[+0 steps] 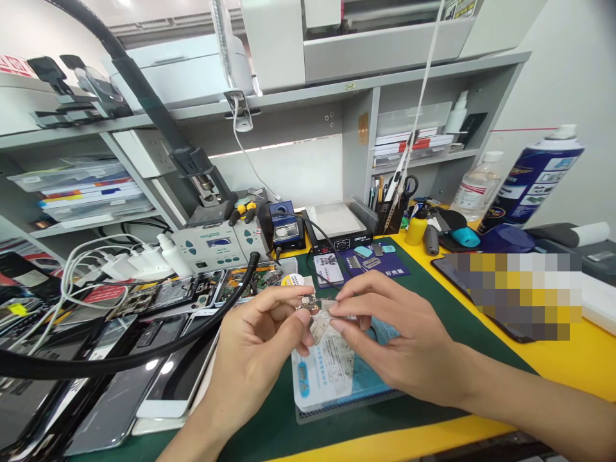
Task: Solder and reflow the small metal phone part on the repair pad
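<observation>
**Small circuit board held between both hands above the repair mat**

Left hand (262, 346) pinches a small brown-and-gold circuit board (308, 304) between thumb and forefinger, grip narrow and closed on the board's left end; right hand (389, 333) meets it from the other side, thumb and forefinger closed on a thin silvery metal piece (332, 307) that touches the board's right end — whether that piece is joined to the board or separate, cannot tell. Board sits in the air between the two hands, above the near edge of a pale blue printed work pad (332, 375); pad lies on a dark green bench mat (433, 301), which rests on a yellow tabletop (587, 359).

Surroundings: thick black flexible hose (144, 356) sweeps across from the left, its end near the left hand; row of dismantled phones with dark screens (120, 378) lies under it — some opened, some face up; grey soldering station with teal buttons (216, 245) stands behind them; tall blue-and-white spray can (532, 176) stands at far right, well apart from the hands; black pen holder with tools (389, 215) stands at the back of the mat.
</observation>
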The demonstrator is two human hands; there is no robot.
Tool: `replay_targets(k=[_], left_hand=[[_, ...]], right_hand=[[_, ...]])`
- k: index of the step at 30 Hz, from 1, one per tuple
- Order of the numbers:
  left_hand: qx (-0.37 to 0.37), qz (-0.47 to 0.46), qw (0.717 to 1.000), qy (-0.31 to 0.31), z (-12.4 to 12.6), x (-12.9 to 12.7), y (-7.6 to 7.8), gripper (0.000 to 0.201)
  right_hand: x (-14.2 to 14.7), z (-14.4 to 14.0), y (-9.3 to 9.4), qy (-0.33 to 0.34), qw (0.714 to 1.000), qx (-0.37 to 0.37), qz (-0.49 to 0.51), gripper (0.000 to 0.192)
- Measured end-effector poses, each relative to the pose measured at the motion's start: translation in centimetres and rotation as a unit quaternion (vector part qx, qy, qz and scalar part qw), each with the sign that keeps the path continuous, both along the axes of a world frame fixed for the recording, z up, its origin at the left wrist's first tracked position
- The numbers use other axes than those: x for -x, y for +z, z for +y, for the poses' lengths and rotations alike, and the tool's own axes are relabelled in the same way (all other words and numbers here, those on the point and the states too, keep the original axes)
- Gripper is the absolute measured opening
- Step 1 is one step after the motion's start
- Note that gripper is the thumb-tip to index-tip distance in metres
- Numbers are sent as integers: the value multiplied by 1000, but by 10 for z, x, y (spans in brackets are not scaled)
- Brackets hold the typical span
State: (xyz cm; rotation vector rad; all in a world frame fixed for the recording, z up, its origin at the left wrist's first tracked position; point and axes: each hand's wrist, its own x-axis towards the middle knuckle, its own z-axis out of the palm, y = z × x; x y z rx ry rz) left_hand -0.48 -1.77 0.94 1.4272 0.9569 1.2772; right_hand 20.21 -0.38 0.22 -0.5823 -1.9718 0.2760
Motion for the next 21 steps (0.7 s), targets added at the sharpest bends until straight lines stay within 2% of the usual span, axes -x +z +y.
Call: replay_targets(k=[21], left_hand=[[-22,52,998,21,-1,0,1,18]], right_hand=[[0,2,-2,-38,996,-73,-20,15]])
